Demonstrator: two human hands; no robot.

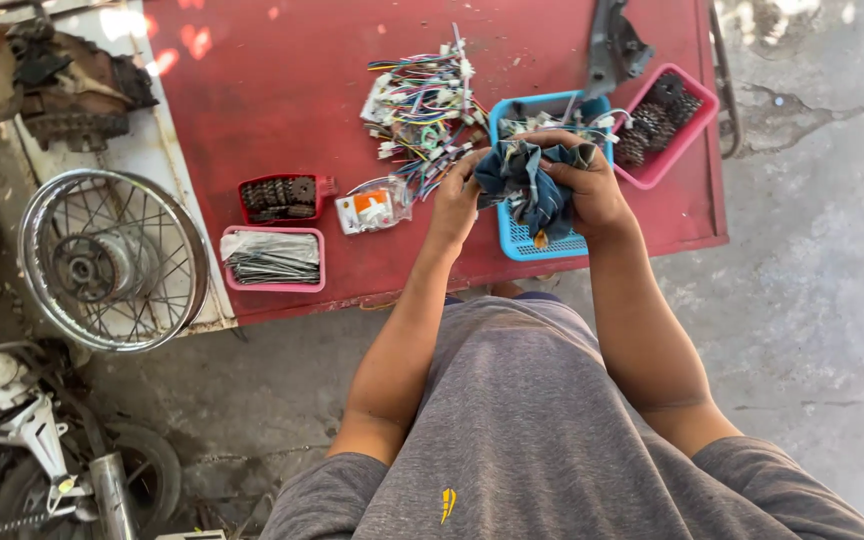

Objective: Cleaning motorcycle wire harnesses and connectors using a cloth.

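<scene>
Both hands bunch a dark blue rag over a blue basket on the red bench.

Head view: the left hand [455, 198] and the right hand [584, 182] are both closed around a crumpled dark blue rag [524, 180], fingers curled into the cloth, just above the blue basket [518, 241] near the bench's near edge. The step looks like wiping or working something inside the cloth; whether a part is wrapped in it cannot be told. Any next move would need a firm grip held clear of the wire bundle [422, 105] just left. A pink tray [694, 125] of dark gears sits right of the basket; a spoked wheel [112, 260] lies far left, off the red bench [282, 80].
</scene>
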